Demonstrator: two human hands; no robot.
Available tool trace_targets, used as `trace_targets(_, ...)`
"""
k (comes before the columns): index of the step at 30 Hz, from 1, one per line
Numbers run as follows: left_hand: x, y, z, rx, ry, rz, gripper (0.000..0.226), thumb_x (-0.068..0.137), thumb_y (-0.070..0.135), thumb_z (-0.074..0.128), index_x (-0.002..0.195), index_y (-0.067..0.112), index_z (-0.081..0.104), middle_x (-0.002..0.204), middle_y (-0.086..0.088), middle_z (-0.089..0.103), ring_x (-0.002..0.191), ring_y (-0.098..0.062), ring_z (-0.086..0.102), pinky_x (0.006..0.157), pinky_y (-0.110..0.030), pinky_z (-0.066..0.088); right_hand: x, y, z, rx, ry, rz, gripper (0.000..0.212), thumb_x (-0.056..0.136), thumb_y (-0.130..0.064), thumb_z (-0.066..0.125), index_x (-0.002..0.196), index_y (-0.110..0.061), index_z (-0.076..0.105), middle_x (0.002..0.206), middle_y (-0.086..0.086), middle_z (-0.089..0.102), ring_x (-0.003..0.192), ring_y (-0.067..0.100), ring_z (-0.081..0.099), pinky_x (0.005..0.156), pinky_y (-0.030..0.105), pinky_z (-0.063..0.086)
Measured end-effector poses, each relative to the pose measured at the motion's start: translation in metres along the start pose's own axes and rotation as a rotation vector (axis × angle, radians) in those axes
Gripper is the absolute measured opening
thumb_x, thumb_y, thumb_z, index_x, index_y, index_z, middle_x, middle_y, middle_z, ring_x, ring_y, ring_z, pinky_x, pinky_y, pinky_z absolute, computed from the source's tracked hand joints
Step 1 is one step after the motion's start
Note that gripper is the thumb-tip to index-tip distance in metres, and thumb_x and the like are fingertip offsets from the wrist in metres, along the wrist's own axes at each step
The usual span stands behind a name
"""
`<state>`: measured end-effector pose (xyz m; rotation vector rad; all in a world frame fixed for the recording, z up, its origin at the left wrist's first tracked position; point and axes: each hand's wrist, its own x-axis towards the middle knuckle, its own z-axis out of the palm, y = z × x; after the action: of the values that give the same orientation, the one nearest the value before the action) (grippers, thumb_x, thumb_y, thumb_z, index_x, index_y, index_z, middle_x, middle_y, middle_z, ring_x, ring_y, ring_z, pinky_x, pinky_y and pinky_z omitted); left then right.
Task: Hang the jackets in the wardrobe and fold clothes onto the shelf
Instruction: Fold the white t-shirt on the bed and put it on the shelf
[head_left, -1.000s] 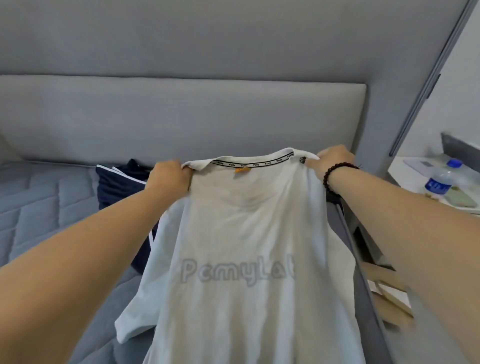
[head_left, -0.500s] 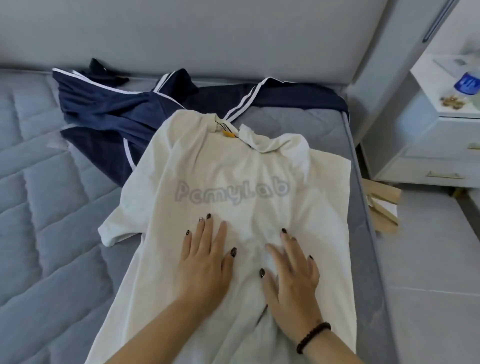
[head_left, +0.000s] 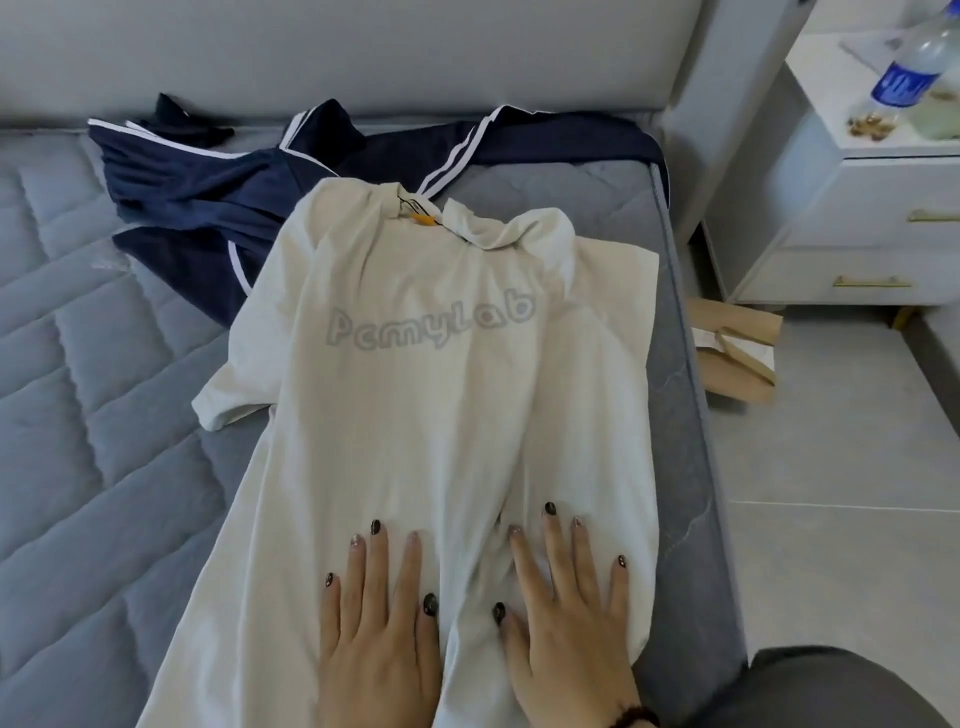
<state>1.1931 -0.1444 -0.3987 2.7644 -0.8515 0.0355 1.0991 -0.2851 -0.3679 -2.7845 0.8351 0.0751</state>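
Both hands (head_left: 470, 629) flat, fingers spread on white tee (head_left: 441, 405), grey quilted mattress (head_left: 88, 395), nightstand (head_left: 852, 208) rt.

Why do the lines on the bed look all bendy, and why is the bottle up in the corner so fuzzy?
Head view: the wide lens bows the mattress seams near the edges; the water bottle at the top right is smeared and stretched; the white T-shirt in the middle is sharp, its lettering readable; light is soft and even, with faint shadows beside the left hand and right hand.

Cream T-shirt (head_left: 441, 415), navy white-striped jacket (head_left: 218, 192), grey quilted mattress (head_left: 78, 364).
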Motion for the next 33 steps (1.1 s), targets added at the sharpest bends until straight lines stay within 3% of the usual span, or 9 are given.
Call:
trace_targets(5, -0.003, 0.002, -0.001, 0.028, -0.050, -0.021, 0.057, 0.093, 0.032, 0.031, 0.148, 0.022, 0.040, 0.157, -0.008, 0.032, 0.144, -0.027, 0.031, 0.115, -0.046, 0.021, -0.008, 0.010, 0.008, -0.026, 0.007, -0.043, 0.067, 0.077, -0.049, 0.040, 0.138, -0.025, 0.051, 0.150, 0.010, 0.039, 0.138, 0.030, 0.031, 0.101, 0.058, 0.022)
trace_targets(15, 0.003, 0.006, -0.003, 0.112, -0.162, -0.080, 0.062, 0.091, 0.035, 0.025, 0.153, 0.026, 0.028, 0.159, -0.004, 0.026, 0.148, -0.021, 0.019, 0.117, -0.045, 0.018, -0.014, 0.021, 0.003, 0.064, -0.024, -0.130, 0.064, 0.086, -0.047, 0.045, 0.144, -0.021, 0.042, 0.155, 0.010, 0.028, 0.144, 0.033, 0.022, 0.109, 0.060, 0.016)
trace_targets(18, 0.002, 0.008, -0.005, 0.111, -0.170, -0.079, 0.063, 0.091, 0.037, 0.021, 0.154, 0.027, 0.024, 0.161, -0.003, 0.022, 0.149, -0.020, 0.015, 0.118, -0.046, 0.017, -0.050, 0.029, 0.005, 0.111, 0.009, -0.199, 0.060, 0.083, -0.045, 0.042, 0.138, -0.023, 0.051, 0.151, 0.010, 0.037, 0.140, 0.033, 0.032, 0.106, 0.056, 0.021)
trace_targets(22, 0.001, 0.004, -0.004, 0.095, -0.175, -0.074, 0.065, 0.091, 0.039, 0.016, 0.154, 0.028, 0.021, 0.161, -0.002, 0.020, 0.150, -0.019, 0.014, 0.119, -0.046, 0.015, -0.120, 0.035, 0.034, 0.192, 0.240, -0.385, 0.034, 0.088, -0.038, 0.040, 0.114, -0.038, 0.061, 0.129, -0.003, 0.062, 0.119, 0.024, 0.058, 0.099, 0.050, 0.036)
trace_targets(25, 0.000, 0.004, -0.004, 0.064, -0.144, -0.064, 0.067, 0.089, 0.043, 0.012, 0.155, 0.029, 0.021, 0.162, 0.000, 0.019, 0.150, -0.018, 0.012, 0.120, -0.042, 0.011, -0.139, 0.033, 0.042, 0.184, 0.361, -0.326, 0.042, 0.096, -0.029, 0.025, 0.099, -0.038, 0.066, 0.117, -0.006, 0.068, 0.107, 0.018, 0.066, 0.089, 0.040, 0.048)
trace_targets(28, -0.002, 0.003, -0.003, 0.034, -0.094, -0.059, 0.068, 0.088, 0.046, 0.010, 0.154, 0.031, 0.021, 0.162, 0.001, 0.020, 0.150, -0.017, 0.013, 0.120, -0.041, 0.011, -0.150, 0.028, 0.039, 0.315, 0.292, -0.258, 0.027, 0.091, -0.022, 0.054, 0.081, -0.036, 0.075, 0.107, -0.006, 0.072, 0.097, 0.009, 0.069, 0.075, 0.023, 0.057)
trace_targets(29, -0.002, 0.003, -0.004, 0.027, -0.083, -0.059, 0.068, 0.088, 0.047, 0.009, 0.154, 0.032, 0.020, 0.162, 0.001, 0.019, 0.150, -0.017, 0.013, 0.120, -0.041, 0.011, -0.149, 0.029, 0.035, 0.318, 0.284, -0.209, 0.008, 0.079, -0.029, 0.073, 0.079, -0.038, 0.075, 0.103, -0.010, 0.072, 0.091, 0.003, 0.069, 0.072, 0.015, 0.055)
trace_targets(30, -0.002, 0.003, -0.004, 0.021, -0.081, -0.062, 0.067, 0.089, 0.047, 0.010, 0.154, 0.032, 0.019, 0.162, 0.001, 0.018, 0.150, -0.017, 0.012, 0.120, -0.041, 0.009, -0.149, 0.031, 0.027, 0.343, 0.309, -0.130, 0.018, 0.065, -0.034, 0.086, 0.080, -0.035, 0.076, 0.099, -0.010, 0.072, 0.087, 0.000, 0.068, 0.071, 0.009, 0.053)
trace_targets(33, -0.005, 0.006, -0.006, 0.024, -0.147, -0.084, 0.058, 0.099, 0.041, 0.015, 0.156, 0.031, 0.008, 0.164, 0.001, 0.006, 0.151, -0.017, 0.003, 0.122, -0.041, 0.002, -0.149, 0.043, 0.025, 0.457, 0.359, -0.166, 0.036, 0.051, 0.014, 0.083, 0.080, -0.007, 0.078, 0.087, 0.008, 0.072, 0.083, 0.014, 0.069, 0.074, 0.017, 0.054)
